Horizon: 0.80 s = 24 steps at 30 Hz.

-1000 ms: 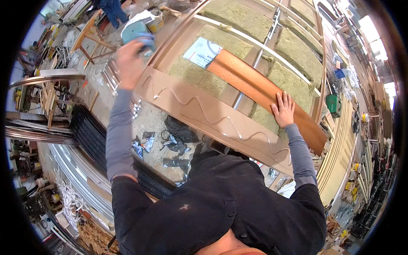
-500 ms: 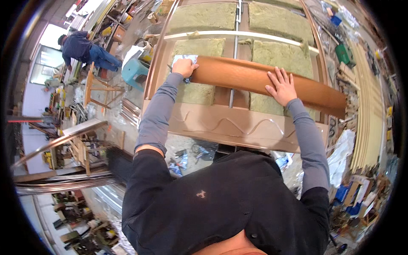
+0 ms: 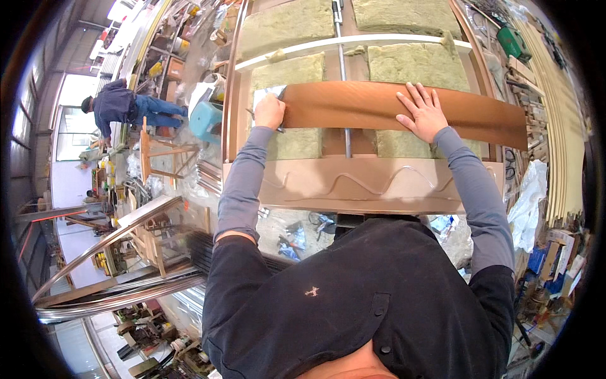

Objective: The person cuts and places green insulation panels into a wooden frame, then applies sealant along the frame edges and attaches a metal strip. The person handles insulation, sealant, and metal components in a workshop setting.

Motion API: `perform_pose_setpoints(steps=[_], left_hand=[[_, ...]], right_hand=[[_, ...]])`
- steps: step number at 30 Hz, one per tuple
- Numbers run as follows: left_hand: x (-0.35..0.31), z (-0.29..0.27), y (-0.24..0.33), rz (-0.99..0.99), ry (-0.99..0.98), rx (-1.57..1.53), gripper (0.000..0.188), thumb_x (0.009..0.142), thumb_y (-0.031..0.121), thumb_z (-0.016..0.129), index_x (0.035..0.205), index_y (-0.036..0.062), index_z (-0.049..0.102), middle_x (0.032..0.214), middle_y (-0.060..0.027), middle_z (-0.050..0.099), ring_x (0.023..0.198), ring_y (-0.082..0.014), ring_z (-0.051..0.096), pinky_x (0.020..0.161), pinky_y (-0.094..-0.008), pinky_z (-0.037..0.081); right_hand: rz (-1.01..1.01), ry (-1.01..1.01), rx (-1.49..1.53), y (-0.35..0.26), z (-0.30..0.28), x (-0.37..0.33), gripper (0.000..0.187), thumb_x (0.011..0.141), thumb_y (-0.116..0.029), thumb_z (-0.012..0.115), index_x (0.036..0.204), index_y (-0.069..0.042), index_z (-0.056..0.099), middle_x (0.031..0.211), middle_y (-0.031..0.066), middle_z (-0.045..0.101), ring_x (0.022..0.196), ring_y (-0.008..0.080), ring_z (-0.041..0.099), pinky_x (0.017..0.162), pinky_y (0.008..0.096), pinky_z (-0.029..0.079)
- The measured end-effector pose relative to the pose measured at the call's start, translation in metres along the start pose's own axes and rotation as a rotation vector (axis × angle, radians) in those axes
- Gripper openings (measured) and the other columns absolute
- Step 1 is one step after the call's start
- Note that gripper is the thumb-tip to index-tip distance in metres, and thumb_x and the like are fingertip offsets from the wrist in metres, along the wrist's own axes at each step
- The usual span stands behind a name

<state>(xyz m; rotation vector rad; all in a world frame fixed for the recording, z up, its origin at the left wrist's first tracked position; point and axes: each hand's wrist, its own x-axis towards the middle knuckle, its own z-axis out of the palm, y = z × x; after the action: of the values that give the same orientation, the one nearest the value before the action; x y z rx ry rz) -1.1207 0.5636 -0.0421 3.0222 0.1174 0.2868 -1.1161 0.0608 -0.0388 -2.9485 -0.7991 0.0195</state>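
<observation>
A long copper-brown metal strip lies crosswise in front of me, over pale yellow insulation slabs. At its left end my left hand is closed in a fist on whitish-blue protective film; the hand covers part of the film. My right hand rests flat on the strip toward its right end, fingers spread. Under the strip is a brown panel frame with a metal rod down its middle. A wavy clear bead runs along the frame's near crosspiece.
A white crossbar spans the frame farther off. To the left stand a blue stool and a wooden trestle; beyond them a person in dark clothes stands. Long pale strips and clear plastic sheeting lie to the right.
My left hand has closed into a tighter fist on the film and stands more upright. The strip shows more of its flat face and lies more level. The whole view has shifted.
</observation>
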Motion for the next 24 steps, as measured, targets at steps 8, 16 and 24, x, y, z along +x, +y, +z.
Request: perform_pose_setpoints(steps=[8, 16, 24], left_hand=[[-0.006, -0.012, 0.027, -0.135, 0.010, -0.098, 0.046, 0.099, 0.048, 0.062, 0.098, 0.0022, 0.061, 0.091, -0.0249, 0.070, 0.090, -0.0455, 0.068, 0.081, -0.0566, 0.054], [0.001, 0.025, -0.012, 0.031, 0.155, 0.078, 0.030, 0.103, 0.030, 0.058, 0.089, 0.0041, 0.061, 0.086, -0.0215, 0.068, 0.084, -0.0435, 0.068, 0.076, -0.0561, 0.054], [0.012, 0.024, -0.030, -0.322, 0.252, -0.480, 0.036, 0.105, 0.026, 0.047, 0.091, -0.0033, 0.063, 0.086, -0.0242, 0.068, 0.081, -0.0402, 0.069, 0.073, -0.0522, 0.053]], right_hand=[[0.140, -0.057, 0.048, -0.016, -0.013, 0.011, 0.070, 0.101, -0.068, 0.048, 0.155, -0.023, 0.048, 0.171, 0.0120, 0.027, 0.159, 0.0358, 0.020, 0.126, 0.0638, 0.014], [0.246, 0.297, 0.089, -0.050, 0.013, 0.030, 0.067, 0.099, -0.066, 0.053, 0.139, -0.012, 0.055, 0.155, 0.0156, 0.040, 0.152, 0.0389, 0.028, 0.122, 0.0713, 0.016], [0.307, 0.238, 0.039, -0.036, 0.016, 0.022, 0.067, 0.100, -0.064, 0.053, 0.143, -0.013, 0.052, 0.159, 0.0147, 0.037, 0.155, 0.0369, 0.023, 0.124, 0.0692, 0.012]])
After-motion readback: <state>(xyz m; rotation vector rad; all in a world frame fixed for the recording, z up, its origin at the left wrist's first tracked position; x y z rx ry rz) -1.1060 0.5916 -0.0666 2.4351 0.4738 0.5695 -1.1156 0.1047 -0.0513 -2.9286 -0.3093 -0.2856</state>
